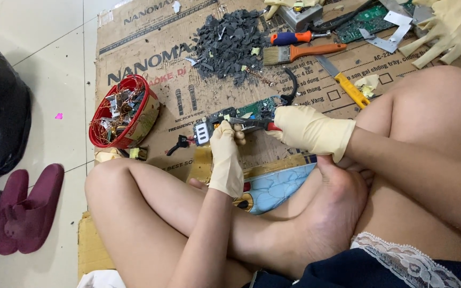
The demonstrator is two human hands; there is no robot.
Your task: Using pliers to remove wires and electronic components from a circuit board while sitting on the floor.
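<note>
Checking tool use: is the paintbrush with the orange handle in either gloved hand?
No: the paintbrush with the orange handle lies on the flattened brown cardboard sheet, apart from the left hand and right hand.

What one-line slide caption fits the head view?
Gloved left hand steadies a green circuit board while the right hand applies pliers, beside a red bowl of scrap.

Just 1 cam, worn on the head. It looks down, close to the crossed legs, twd the far edge of the cardboard sheet (188,106).
</note>
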